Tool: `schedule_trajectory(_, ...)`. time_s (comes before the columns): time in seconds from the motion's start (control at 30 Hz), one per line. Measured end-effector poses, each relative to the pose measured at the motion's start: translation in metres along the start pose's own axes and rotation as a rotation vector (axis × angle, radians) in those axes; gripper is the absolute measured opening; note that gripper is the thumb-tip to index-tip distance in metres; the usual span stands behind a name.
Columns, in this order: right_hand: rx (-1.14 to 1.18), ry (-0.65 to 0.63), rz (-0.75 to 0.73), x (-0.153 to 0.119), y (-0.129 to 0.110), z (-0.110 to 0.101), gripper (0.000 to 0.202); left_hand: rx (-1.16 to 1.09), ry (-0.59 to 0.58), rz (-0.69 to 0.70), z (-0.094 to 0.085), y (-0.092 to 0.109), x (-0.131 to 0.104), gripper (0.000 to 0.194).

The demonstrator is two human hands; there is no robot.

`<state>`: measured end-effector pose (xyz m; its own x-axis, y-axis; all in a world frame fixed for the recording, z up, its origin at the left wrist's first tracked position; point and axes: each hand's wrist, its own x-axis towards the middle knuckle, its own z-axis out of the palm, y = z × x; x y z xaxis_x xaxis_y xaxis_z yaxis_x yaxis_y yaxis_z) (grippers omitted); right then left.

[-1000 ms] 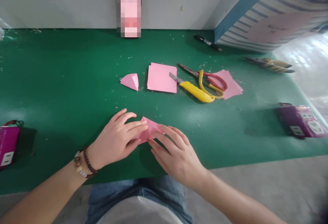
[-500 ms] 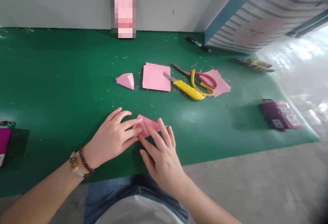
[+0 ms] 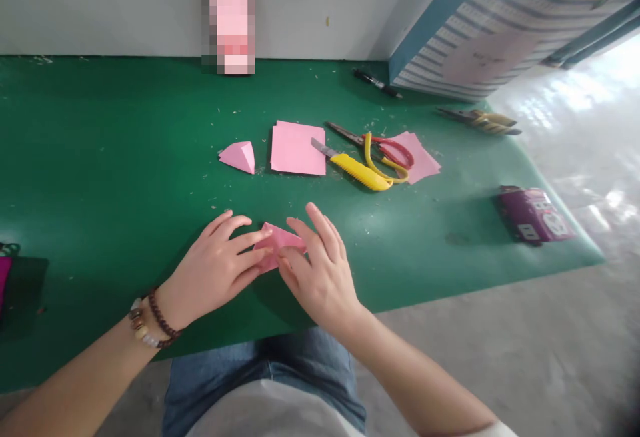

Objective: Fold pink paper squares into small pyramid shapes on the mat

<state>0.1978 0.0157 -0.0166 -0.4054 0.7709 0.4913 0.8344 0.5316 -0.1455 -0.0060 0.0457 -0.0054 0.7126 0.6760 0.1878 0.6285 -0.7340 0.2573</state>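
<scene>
A small folded pink paper [image 3: 275, 242] lies on the green table near its front edge. My left hand [image 3: 220, 260] rests with spread fingers on the paper's left part. At the paper's right side is my right hand [image 3: 320, 263], its fingers apart and partly bent, thumb and index close to the paper. Behind my hands lie a folded pink piece [image 3: 241, 157] and a stack of square pink sheets [image 3: 299, 150]. A yellow-handled cutter [image 3: 361, 171] has its blade over that stack.
Red and yellow scissors [image 3: 370, 143] lie partly over more pink sheets [image 3: 423, 160]. A black pen [image 3: 376, 83], pliers [image 3: 480, 121], a purple box [image 3: 537, 214] and a striped bag [image 3: 480, 37] are at the right. A magenta object [image 3: 4, 280] sits far left.
My right hand has drawn its fingers back and bent them, with the thumb now by the paper's edge. My left hand stays on the paper. The whole view has shifted slightly.
</scene>
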Motion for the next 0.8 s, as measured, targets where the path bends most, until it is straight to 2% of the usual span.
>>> schedule_trajectory(0.13, -0.051, -0.068, -0.113, 0.002, 0.009, 0.004, 0.017, -0.005, 0.008, 0.006, 0.000, 0.001, 0.000, 0.024)
schedule_trajectory(0.37, -0.085, -0.160, -0.094, 0.003, 0.022, -0.007, 0.013, 0.001, 0.017, -0.003, 0.000, 0.001, 0.000, 0.021)
schedule_trajectory(0.43, -0.061, -0.207, -0.039, 0.002, 0.023, -0.008, 0.014, 0.006, 0.019, 0.000, 0.001, 0.000, -0.001, 0.022)
schedule_trajectory(0.57, 0.008, -0.286, 0.185, -0.004, 0.024, -0.010, 0.018, 0.012, 0.023, -0.001, 0.002, 0.000, -0.001, 0.023)
schedule_trajectory(0.8, 0.126, -0.358, 0.412, -0.007, 0.030, -0.007, 0.056, -0.011, 0.023, -0.007, 0.003, -0.001, -0.002, 0.022)
